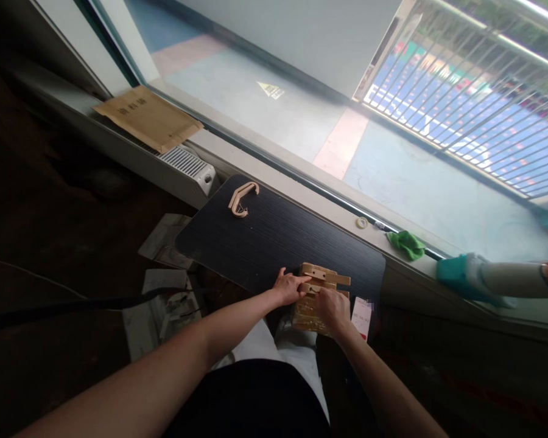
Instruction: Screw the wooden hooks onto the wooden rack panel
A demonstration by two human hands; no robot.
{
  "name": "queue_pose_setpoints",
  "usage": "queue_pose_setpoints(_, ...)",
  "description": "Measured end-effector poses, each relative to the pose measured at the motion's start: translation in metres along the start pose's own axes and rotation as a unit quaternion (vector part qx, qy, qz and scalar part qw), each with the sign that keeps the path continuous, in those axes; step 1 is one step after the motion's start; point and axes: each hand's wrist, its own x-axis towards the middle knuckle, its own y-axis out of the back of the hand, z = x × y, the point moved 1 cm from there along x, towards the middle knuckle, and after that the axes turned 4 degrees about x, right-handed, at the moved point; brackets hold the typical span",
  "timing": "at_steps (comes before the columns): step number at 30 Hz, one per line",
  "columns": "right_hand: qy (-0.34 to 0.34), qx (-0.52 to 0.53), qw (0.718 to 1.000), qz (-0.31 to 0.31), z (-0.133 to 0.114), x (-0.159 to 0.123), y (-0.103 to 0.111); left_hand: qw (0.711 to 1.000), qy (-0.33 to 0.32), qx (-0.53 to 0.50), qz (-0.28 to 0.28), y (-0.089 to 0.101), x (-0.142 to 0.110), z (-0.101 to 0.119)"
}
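Observation:
A light wooden block with small dark holes (317, 274) lies on a stack wrapped in shiny yellowish film (308, 319), at the near edge of a dark table. Just below it is a second wooden piece (309, 288), also with a dark hole. My left hand (288, 287) holds the left end of this second piece between thumb and a stretched finger, with another finger raised away. Directly over the piece's right part, my right hand (334, 311) is closed with curled fingers; what they grip is hidden. A flat wooden strip (344, 280) sticks out on the right.
A bent wooden hook-shaped part (240, 199) lies on the dark table (301, 228). A phone (360, 316) rests right of my right hand. Along the window sill are a tape roll (361, 222), a green cloth (406, 244) and a brown envelope (148, 117).

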Motion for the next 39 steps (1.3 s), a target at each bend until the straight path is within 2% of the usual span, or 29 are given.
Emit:
queue_pose_setpoints(3,-0.090,0.063,0.994,-0.007,0.004,0.003,0.002,1.000,0.002,0.003,0.002,-0.001,0.000,0.000)
queue_pose_setpoints(6,-0.096,0.081,0.992,-0.025,0.007,0.004,0.006,1.000,0.002,0.009,-0.001,0.000,0.000,0.000)
queue_pose_setpoints(8,-0.059,0.071,0.995,-0.030,0.008,0.002,0.009,1.000,0.000,0.014,0.000,0.000,0.000,0.000)
queue_pose_setpoints(11,0.048,-0.004,0.999,-0.015,0.006,-0.002,0.016,1.000,0.001,0.017,0.005,0.000,-0.001,0.000)
queue_pose_setpoints(14,0.173,-0.097,0.980,-0.003,0.000,-0.003,0.021,1.000,0.003,0.015,0.010,-0.002,0.000,0.000)
queue_pose_setpoints(17,0.234,-0.134,0.963,-0.009,-0.002,0.000,0.020,1.000,0.001,0.013,0.009,-0.005,0.001,-0.001)
queue_pose_setpoints(19,0.206,-0.115,0.972,-0.007,0.000,0.002,0.014,1.000,0.002,0.012,0.008,-0.006,0.001,-0.001)
queue_pose_setpoints(22,0.080,-0.039,0.996,0.023,0.006,0.003,0.005,1.000,0.006,0.006,0.008,-0.005,0.001,-0.001)
queue_pose_setpoints(25,-0.037,0.026,0.998,0.032,0.009,0.003,0.001,1.000,0.007,-0.001,0.004,-0.003,-0.001,0.000)
queue_pose_setpoints(28,-0.063,0.038,0.997,0.015,0.006,0.003,0.005,1.000,0.008,-0.001,0.002,-0.001,-0.002,0.000)
queue_pose_setpoints(31,-0.001,0.016,1.000,0.008,0.001,0.003,0.017,1.000,0.002,0.002,0.008,0.001,-0.002,0.001)
queue_pose_setpoints(34,0.126,-0.060,0.990,0.001,-0.004,0.002,0.026,1.000,0.000,-0.001,0.012,0.000,-0.002,0.000)
queue_pose_setpoints(37,0.231,-0.127,0.965,-0.004,-0.004,0.002,0.024,1.000,-0.002,-0.012,0.005,-0.002,-0.002,-0.001)
queue_pose_setpoints(39,0.256,-0.130,0.958,0.003,0.001,0.001,0.017,1.000,-0.002,-0.015,0.000,-0.002,-0.001,-0.002)
